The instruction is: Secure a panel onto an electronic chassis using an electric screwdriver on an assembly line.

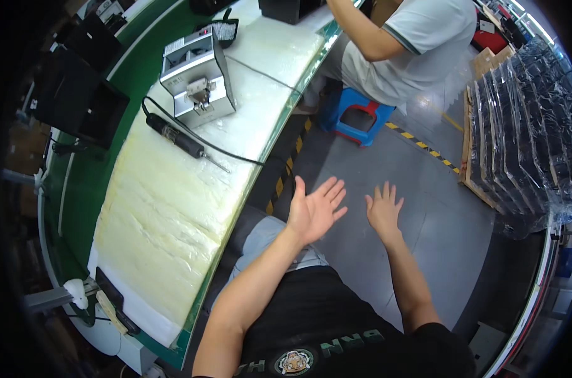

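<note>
Both of my hands hang in the air to the right of the workbench (166,220), touching nothing. My left hand (314,211) is palm up with its fingers spread, close to the bench's edge. My right hand (384,211) shows its back, fingers stretched and apart, above the grey floor. On the bench's plastic-covered foam lies a black electric screwdriver (175,138), its long bit pointing toward me and its cable looping around it. Just beyond it stands a silver metal box-shaped machine (197,79), probably a screw feeder.
A co-worker (418,50) sits on a blue and red plastic stool (358,116) at the bench's far end. At right, a wooden pallet holds a black, film-wrapped stack (525,132). Black equipment (78,94) lines the left. Yellow-black tape (424,148) marks the floor.
</note>
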A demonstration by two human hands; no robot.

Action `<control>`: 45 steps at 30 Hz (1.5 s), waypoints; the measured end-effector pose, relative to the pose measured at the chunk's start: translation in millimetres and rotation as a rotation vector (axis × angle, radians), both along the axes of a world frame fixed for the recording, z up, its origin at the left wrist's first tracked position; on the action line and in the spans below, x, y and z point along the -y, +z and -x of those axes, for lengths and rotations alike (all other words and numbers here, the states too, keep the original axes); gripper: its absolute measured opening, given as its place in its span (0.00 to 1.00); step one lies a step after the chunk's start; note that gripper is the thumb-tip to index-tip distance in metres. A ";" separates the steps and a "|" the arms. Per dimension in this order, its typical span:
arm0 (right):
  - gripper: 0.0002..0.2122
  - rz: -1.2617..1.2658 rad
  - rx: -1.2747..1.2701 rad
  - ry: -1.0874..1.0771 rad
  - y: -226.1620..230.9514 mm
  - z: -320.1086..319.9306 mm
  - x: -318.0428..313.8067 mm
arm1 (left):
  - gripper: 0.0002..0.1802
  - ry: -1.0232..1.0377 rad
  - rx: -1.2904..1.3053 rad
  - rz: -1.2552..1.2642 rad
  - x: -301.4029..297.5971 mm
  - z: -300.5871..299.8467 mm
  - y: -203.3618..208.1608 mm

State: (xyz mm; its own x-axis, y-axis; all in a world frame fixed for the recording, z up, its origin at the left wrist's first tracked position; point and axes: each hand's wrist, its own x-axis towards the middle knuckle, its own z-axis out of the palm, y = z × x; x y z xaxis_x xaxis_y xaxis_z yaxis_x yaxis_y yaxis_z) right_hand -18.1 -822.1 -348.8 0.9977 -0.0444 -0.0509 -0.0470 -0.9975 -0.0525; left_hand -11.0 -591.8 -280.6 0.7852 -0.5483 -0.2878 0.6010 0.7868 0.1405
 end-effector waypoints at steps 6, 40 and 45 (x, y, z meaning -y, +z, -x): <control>0.27 -0.457 -0.045 -0.027 85.7 21.5 -136.2 | 0.57 -0.069 0.066 0.044 10.6 7.1 4.0; 0.41 -2.567 -0.304 0.054 150.9 0.5 -92.9 | 0.53 0.181 0.189 -0.193 -18.0 30.1 78.5; 0.41 -1.480 0.000 0.120 126.8 -25.2 -103.9 | 0.43 0.058 0.347 -0.473 52.2 49.8 47.2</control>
State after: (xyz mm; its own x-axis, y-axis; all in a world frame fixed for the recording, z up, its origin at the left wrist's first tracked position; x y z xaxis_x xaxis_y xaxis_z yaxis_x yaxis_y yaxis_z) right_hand 7.1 -718.2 -222.0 0.9916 0.1267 0.0249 0.0298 -0.0370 -0.9989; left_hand -60.8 -644.0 -233.3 0.9022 -0.3763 -0.2109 0.4146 0.6212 0.6650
